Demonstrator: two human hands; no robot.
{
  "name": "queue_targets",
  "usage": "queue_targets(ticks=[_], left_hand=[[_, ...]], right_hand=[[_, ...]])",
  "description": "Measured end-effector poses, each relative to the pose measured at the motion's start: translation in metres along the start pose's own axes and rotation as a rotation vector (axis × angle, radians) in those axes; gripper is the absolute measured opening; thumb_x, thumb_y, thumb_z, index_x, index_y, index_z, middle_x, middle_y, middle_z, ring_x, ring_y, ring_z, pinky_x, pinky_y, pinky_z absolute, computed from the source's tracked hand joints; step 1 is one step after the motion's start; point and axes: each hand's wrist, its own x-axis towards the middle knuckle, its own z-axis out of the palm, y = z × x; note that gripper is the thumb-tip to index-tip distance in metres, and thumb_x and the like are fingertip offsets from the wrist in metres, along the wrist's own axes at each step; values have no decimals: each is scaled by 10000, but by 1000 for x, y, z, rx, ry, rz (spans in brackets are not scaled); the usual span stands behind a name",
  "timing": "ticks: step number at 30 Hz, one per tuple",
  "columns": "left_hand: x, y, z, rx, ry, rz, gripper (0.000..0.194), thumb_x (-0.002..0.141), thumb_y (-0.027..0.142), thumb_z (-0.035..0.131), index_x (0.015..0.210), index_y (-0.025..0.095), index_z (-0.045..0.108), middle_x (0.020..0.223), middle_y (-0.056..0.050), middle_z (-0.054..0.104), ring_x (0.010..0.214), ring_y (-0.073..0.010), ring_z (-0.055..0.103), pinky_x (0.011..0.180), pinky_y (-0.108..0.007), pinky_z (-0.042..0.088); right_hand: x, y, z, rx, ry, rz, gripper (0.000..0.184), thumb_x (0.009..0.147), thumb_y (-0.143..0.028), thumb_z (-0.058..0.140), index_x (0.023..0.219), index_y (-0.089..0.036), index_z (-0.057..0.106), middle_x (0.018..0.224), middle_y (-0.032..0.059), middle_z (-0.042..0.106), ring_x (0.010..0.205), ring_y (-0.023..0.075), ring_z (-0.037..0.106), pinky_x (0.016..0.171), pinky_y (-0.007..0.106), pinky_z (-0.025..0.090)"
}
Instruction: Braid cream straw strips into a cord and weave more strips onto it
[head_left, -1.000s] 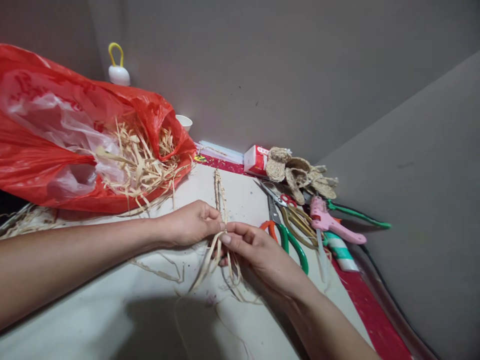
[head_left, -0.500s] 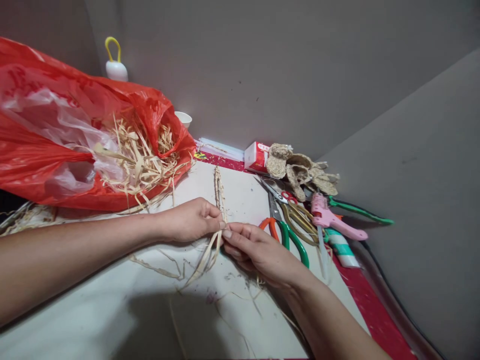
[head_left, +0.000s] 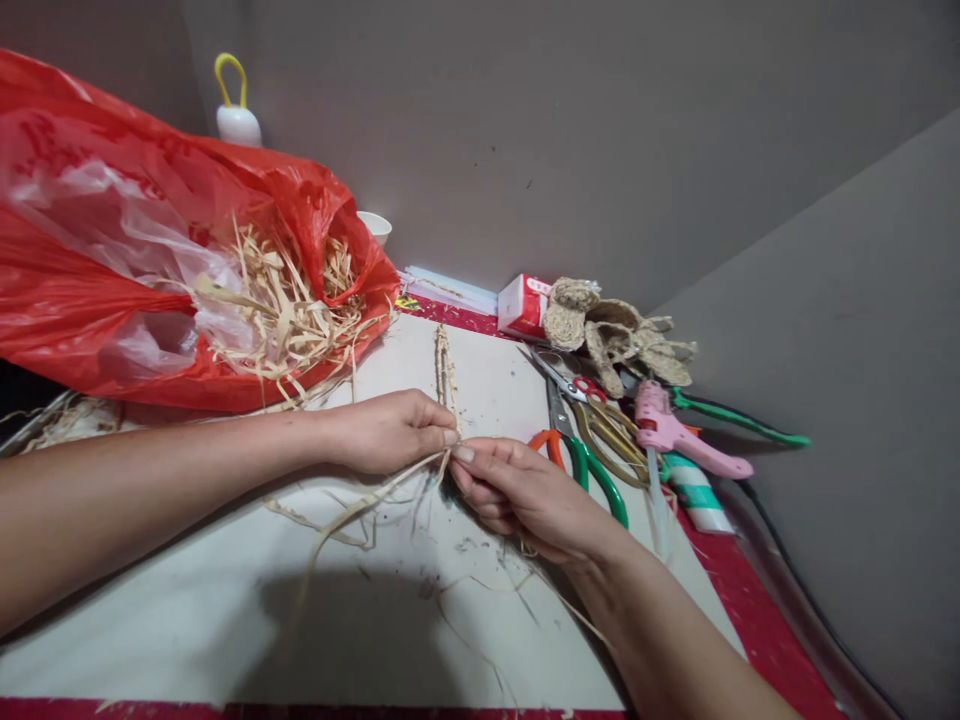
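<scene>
A thin braid of dried straw [head_left: 444, 365] lies on the white board [head_left: 225, 610], running away from me. My left hand [head_left: 386, 432] pinches the braid's near end, fingers closed. My right hand [head_left: 517, 492] meets it from the right and pinches loose straw strips [head_left: 352, 510] that trail toward me and to the left over the board. The two hands' fingertips touch at the braid's end.
A red plastic bag [head_left: 97, 290] spilling straw lies at the left. At the right lie several scissors [head_left: 585, 440], a pink glue gun [head_left: 675, 432], woven straw pieces [head_left: 615, 335], a red-white box [head_left: 523, 303] and a striped roll [head_left: 694, 495]. Grey walls close in behind and right.
The loose strips have swung from hanging below the hands to trailing out to the left. Both hands have shifted slightly up and to the right, still pinching the braid's end.
</scene>
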Motion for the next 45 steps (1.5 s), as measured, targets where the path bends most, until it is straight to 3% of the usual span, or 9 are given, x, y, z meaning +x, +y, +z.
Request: queue_targets(ticks=[5,14,20,23,26,30,36,41,45], left_hand=[[-1,4,-1,111,7,-2,274,869,283,407,694,134,556,580,44,437,545,-77,373,552,-190,329],[-3,14,3,334,51,-16,213,844,173,374,676,145,502,595,43,456,561,-81,387,550,-188,318],[-6,25,8,478,53,-103,195,808,142,396,729,135,573,644,-7,564,567,-98,442,564,-204,347],[-7,30,7,400,23,-177,206,785,153,401,731,136,599,595,1,538,528,-97,437,518,-206,337],[-9,33,8,185,9,-313,212,757,175,387,727,141,594,475,30,442,413,-91,375,416,-205,285],[-13,30,21,-94,30,-445,196,760,237,362,717,151,532,452,14,479,312,-90,342,321,-206,244],[-13,20,42,-194,75,-448,204,795,287,346,712,160,483,462,2,504,313,-105,411,316,-212,336],[-14,17,48,-166,173,-431,135,774,257,395,843,173,475,557,10,552,369,-99,437,334,-197,339],[-15,24,43,-188,114,-456,194,748,246,413,887,154,512,583,-3,565,381,-104,436,347,-211,330]], right_hand=[[1,3,7,-48,107,-20,344,829,-400,552,589,-170,465,423,-102,287,359,33,152,338,171,109],[-1,1,5,6,46,-21,342,805,-421,569,600,-176,448,438,-107,272,374,33,137,347,170,106],[1,6,11,-171,236,-74,334,821,-316,481,520,-184,422,401,-98,268,352,40,152,347,191,119],[4,12,11,-217,295,-87,310,820,-295,474,533,-179,461,398,-98,266,349,41,164,350,194,115],[6,17,12,-221,345,-91,261,814,-289,480,585,-170,520,394,-98,284,348,42,169,350,194,105],[5,15,19,-107,367,-115,334,808,-325,513,522,-187,411,390,-96,302,337,33,175,341,190,113],[2,9,26,115,256,-100,390,788,-361,594,529,-193,355,397,-118,251,342,21,138,343,181,109],[2,11,27,106,207,-116,380,781,-347,618,526,-182,390,376,-111,282,335,20,152,349,188,95],[2,12,26,143,234,-115,347,771,-325,629,544,-177,413,388,-112,274,342,20,152,351,184,98]])
